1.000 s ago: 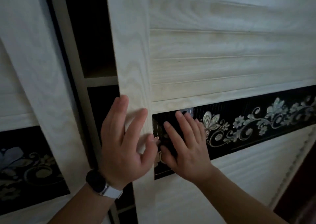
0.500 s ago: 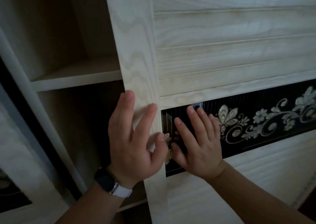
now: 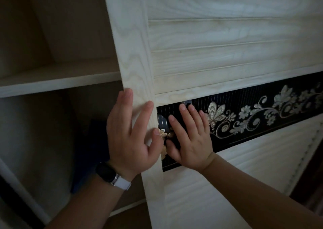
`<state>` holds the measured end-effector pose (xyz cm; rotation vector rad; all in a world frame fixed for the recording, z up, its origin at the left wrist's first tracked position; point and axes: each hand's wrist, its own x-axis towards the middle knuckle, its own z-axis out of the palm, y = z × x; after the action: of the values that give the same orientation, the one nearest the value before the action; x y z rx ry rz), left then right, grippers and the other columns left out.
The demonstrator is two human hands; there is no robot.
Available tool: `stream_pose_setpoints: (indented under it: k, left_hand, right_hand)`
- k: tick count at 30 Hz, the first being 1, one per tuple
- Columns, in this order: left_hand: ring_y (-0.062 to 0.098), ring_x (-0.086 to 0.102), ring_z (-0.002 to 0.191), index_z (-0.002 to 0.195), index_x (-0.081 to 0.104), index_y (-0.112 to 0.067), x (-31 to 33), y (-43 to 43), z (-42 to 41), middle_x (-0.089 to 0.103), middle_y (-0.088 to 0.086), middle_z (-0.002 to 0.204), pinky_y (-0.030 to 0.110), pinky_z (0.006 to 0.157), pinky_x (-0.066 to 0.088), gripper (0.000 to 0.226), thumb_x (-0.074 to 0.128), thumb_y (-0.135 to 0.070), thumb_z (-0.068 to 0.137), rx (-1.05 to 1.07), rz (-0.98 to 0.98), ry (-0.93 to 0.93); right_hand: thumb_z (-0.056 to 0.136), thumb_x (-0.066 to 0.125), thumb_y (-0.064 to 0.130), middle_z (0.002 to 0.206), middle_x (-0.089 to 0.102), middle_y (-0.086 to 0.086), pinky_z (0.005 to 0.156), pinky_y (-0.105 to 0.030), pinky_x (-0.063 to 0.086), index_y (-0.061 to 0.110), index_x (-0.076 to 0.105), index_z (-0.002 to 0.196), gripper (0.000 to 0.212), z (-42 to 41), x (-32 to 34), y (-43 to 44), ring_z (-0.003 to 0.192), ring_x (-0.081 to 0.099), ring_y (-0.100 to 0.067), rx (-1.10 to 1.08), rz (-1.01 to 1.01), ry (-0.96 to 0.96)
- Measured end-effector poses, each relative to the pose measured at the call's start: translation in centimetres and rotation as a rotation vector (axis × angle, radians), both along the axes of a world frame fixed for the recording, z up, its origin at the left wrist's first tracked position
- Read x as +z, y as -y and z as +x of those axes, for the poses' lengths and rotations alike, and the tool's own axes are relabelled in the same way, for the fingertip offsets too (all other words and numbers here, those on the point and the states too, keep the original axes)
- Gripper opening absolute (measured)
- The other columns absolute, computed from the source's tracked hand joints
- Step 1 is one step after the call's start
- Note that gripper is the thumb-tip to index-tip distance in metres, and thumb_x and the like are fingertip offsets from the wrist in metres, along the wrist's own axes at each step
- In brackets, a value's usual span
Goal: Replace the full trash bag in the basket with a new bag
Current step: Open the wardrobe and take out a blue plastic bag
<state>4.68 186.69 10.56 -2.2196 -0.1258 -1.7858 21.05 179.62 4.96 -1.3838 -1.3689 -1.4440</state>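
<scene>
No trash bag or basket is in view. A pale wooden sliding cupboard door (image 3: 209, 41) fills the right half, with a black floral band (image 3: 253, 113) across it. My left hand (image 3: 131, 134), with a dark watch on the wrist, lies flat on the door's left frame, fingers spread. My right hand (image 3: 190, 137) presses flat on the black band just beside it, fingers apart. Neither hand holds anything. Behind the door's left edge, a dark blue thing (image 3: 90, 155) stands in the lower cupboard compartment, too dim to identify.
The cupboard's inside shows at left: a pale shelf (image 3: 57, 83) with a bare compartment above and a dim one below. A dark gap runs along the far right edge beside the door.
The door has slid to the right under both hands, uncovering the shelf and compartments. The second door panel at left has gone out of view.
</scene>
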Motion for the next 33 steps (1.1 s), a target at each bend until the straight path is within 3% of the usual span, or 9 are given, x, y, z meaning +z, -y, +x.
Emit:
stream_pose_setpoints:
  k: [5,14,20,25,33]
  left_hand:
    - [0.044,0.031,0.138,0.133,0.046,-0.006,-0.1,1.1,2.5,0.023,0.024,0.148,0.057,0.103,0.038,0.056,0.060,-0.022,0.081,-0.004,-0.014,-0.042]
    - [0.041,0.031,0.140,0.137,0.046,-0.009,0.2,2.0,5.5,0.024,0.023,0.152,0.058,0.101,0.040,0.060,0.061,-0.025,0.082,0.042,0.000,-0.151]
    - [0.045,0.024,0.143,0.136,0.049,-0.003,-0.2,2.2,6.0,0.022,0.024,0.152,0.052,0.113,0.030,0.060,0.063,-0.018,0.080,-0.002,-0.016,-0.164]
    - [0.041,0.016,0.146,0.139,0.043,-0.009,-0.2,2.4,5.4,0.019,0.020,0.156,0.049,0.116,0.025,0.061,0.061,-0.022,0.083,-0.009,-0.028,-0.244]
    - [0.031,0.030,0.143,0.141,0.043,-0.010,-0.4,2.1,1.6,0.031,0.017,0.154,0.045,0.109,0.036,0.062,0.063,-0.023,0.083,-0.031,-0.022,-0.424]
  right_hand:
    - [0.090,0.044,0.044,0.149,0.034,-0.016,0.114,-0.051,0.026,0.015,0.040,0.142,0.059,2.7,0.1,1.4,0.143,0.029,-0.033,-0.006,-0.012,-0.010]
    - [0.086,0.060,0.038,0.149,0.036,-0.019,0.115,-0.051,0.026,0.013,0.042,0.141,0.063,5.9,1.1,5.1,0.140,0.033,-0.037,-0.072,-0.152,-0.032]
    - [0.089,0.059,0.038,0.147,0.042,-0.020,0.110,-0.051,0.034,0.013,0.047,0.138,0.056,6.2,1.5,6.7,0.137,0.039,-0.036,-0.103,-0.213,0.007]
    - [0.089,0.056,0.036,0.148,0.041,-0.020,0.110,-0.053,0.033,0.013,0.045,0.138,0.055,5.5,1.5,7.1,0.137,0.039,-0.038,-0.143,-0.258,-0.050]
    - [0.090,0.057,0.035,0.144,0.048,-0.017,0.106,-0.046,0.037,0.010,0.058,0.129,0.047,2.3,2.2,8.5,0.132,0.045,-0.033,-0.192,-0.319,-0.213]
